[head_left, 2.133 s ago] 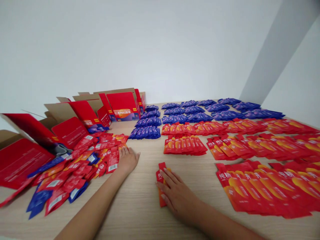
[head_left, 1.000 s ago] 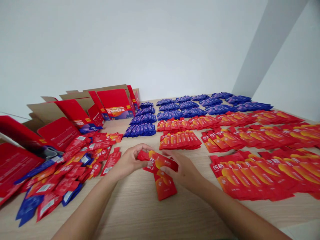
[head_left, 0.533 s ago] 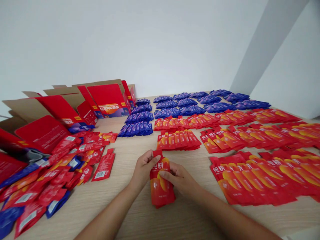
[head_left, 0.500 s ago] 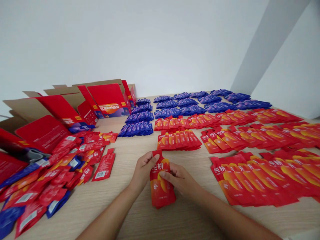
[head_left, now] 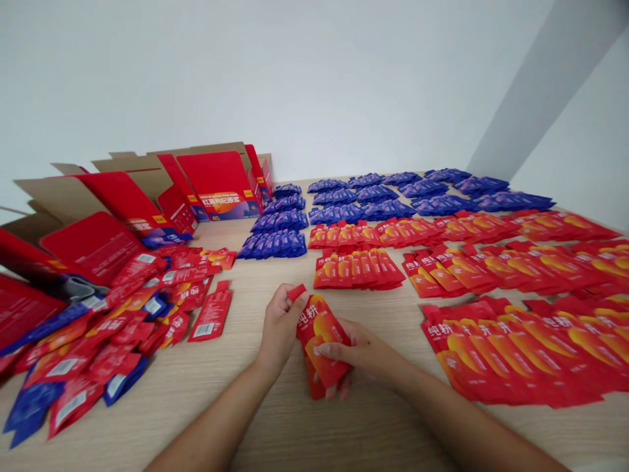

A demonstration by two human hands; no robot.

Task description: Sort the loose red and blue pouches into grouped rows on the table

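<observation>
Bare tabletop (head_left: 246, 308) runs left until scattered pouches (head_left: 128, 329) block it.

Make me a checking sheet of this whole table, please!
Surface: pale wood-grain table.
Job's things: held red pouches, overlapping; red rows and blue rows.
Clutter: jumbled red-and-blue pile beside open boxes.
Hands: left hand grips the held red pouches near their top; right hand grips their side.
Cables: thin line at the left edge; can't tell if it's one.
Surroundings: pale wall with a grey diagonal band.
</observation>
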